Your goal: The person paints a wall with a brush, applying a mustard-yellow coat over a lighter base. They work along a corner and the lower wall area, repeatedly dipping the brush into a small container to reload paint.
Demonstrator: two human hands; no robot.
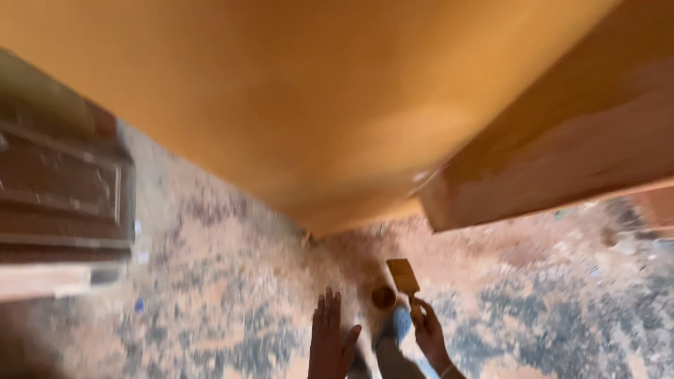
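Fingers (pixel 421 314) of the right hand (pixel 427 330) are clamping a flat brush (pixel 403 276); left hand (pixel 330 337) is hovering, fingers spread. Coating of the orange panel (pixel 316 105) appears underway, with reloading at the small pot (pixel 383 297) judged next

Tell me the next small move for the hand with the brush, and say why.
Probably dip the brush into the small round container on the floor. The right hand holds the brush by its handle, bristles up, just beside that container, and the left hand is open and empty. The picture is blurred, so this is uncertain.
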